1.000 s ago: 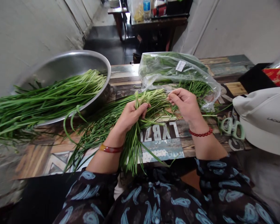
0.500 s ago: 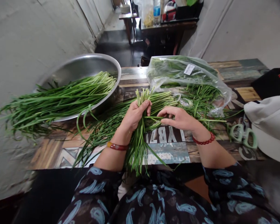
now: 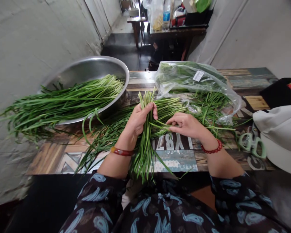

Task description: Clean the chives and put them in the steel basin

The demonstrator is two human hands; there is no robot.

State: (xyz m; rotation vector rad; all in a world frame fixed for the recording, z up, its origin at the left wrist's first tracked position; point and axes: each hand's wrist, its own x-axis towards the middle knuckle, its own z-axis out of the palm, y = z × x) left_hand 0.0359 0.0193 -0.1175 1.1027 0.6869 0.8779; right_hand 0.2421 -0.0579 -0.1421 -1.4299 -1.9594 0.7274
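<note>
My left hand (image 3: pixel 141 117) is wrapped round a bunch of green chives (image 3: pixel 145 142), pale stem ends up and leaves hanging toward the table's front edge. To its right, my right hand (image 3: pixel 181 124) has its thumb and fingers pinched on a thin green stalk (image 3: pixel 160 123) that reaches over to the bunch. More loose chives (image 3: pixel 111 129) lie on the table behind and beside both hands. At the left, a big steel bowl (image 3: pixel 87 66) holds a large pile of chives (image 3: pixel 75 97), leaves hanging over its rim. A clear plastic bag (image 3: pixel 184 77) with more chives lies at the back right.
Green-handled scissors (image 3: pixel 252 144) and a light cap (image 3: pixel 281 136) are at the right of the patterned wooden table (image 3: pixel 46 155). A black box (image 3: pixel 278 94) stands behind the cap. Farther back, another table (image 3: pixel 177 32) bears a bottle (image 3: pixel 166 16) and bags.
The right hand's fingers have closed round the thin stalk, where they were apart before. The left hand keeps its bunch. The whole view has shifted slightly.
</note>
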